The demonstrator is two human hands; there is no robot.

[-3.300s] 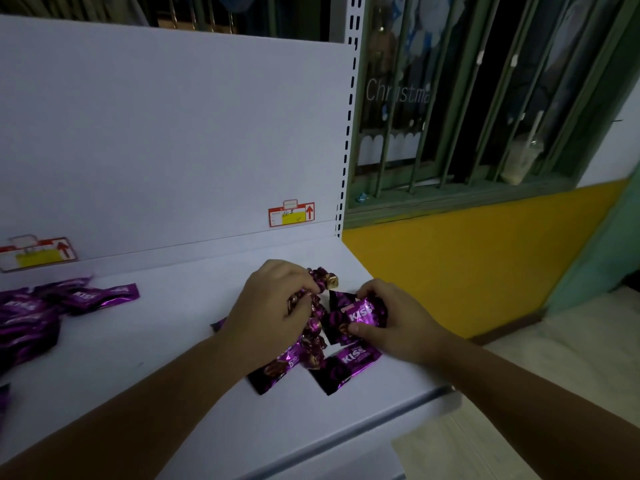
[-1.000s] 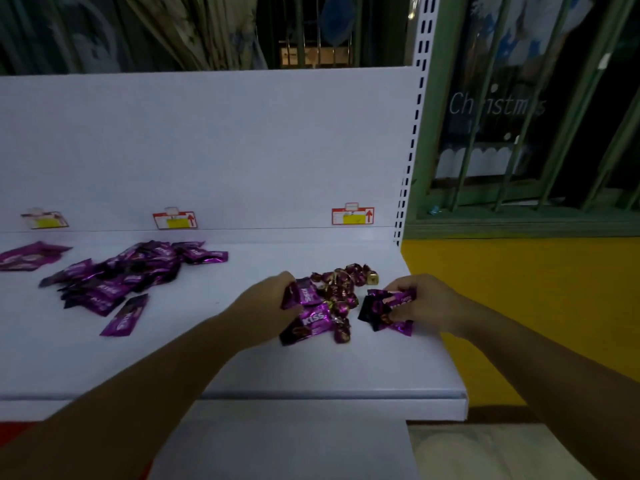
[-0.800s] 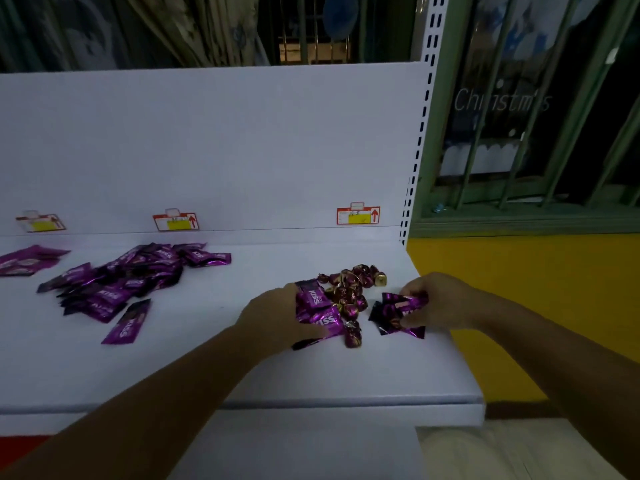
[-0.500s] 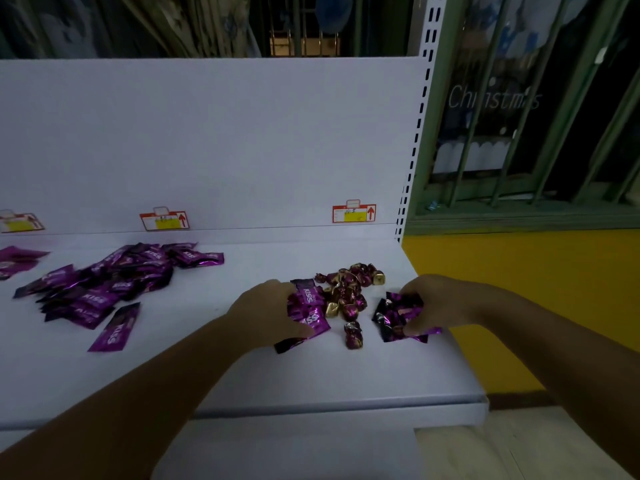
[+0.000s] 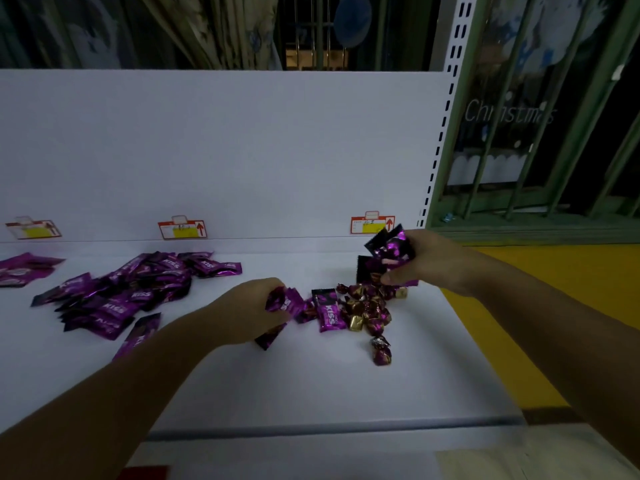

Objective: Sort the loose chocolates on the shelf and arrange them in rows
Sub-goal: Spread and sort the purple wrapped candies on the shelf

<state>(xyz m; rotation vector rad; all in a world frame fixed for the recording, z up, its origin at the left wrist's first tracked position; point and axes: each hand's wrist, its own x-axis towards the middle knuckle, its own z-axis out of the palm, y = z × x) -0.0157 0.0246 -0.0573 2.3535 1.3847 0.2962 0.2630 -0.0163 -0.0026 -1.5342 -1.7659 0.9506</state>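
**Shelf sort under way: flat packets coming apart from the twist-wraps**

Far left, a small heap (image 5: 20, 270) of purple packets is lying half out of view. Just beside it the main pile (image 5: 131, 292) is sprawling loose, with no rows showing anywhere. A stray packet (image 5: 140, 336) is lying at its near side. Price tags (image 5: 181, 229) are sitting along the back panel.

Mid-shelf, the left grip (image 5: 247, 310) is clamping round a bunch of packets (image 5: 287, 301), low over the white shelf (image 5: 311, 382). Right of it a KISS packet (image 5: 329, 311) is lying flat against the twist-wrapped chocolates (image 5: 367, 306), which are clustering in a small mound. A lone twist-wrap (image 5: 381, 349) is sitting apart, nearer the front edge.

Furthest right, the right grip (image 5: 433, 261) is hanging above the back of that mound, pinching a fan of packets (image 5: 389, 251) clear of the shelf.

Handling, as I am judging it:
- **Flat packets:** They are looking light and thin, in glossy film that is probably slippery. Several held together are likely to slide apart. Taking hold across the flat middle, thumb on top and fingers beneath, is looking safer than holding the crimped ends.
- **Twist-wraps:** They are small and rounded and are likely to roll. Pinching the body is looking better than pinching the twisted tail.
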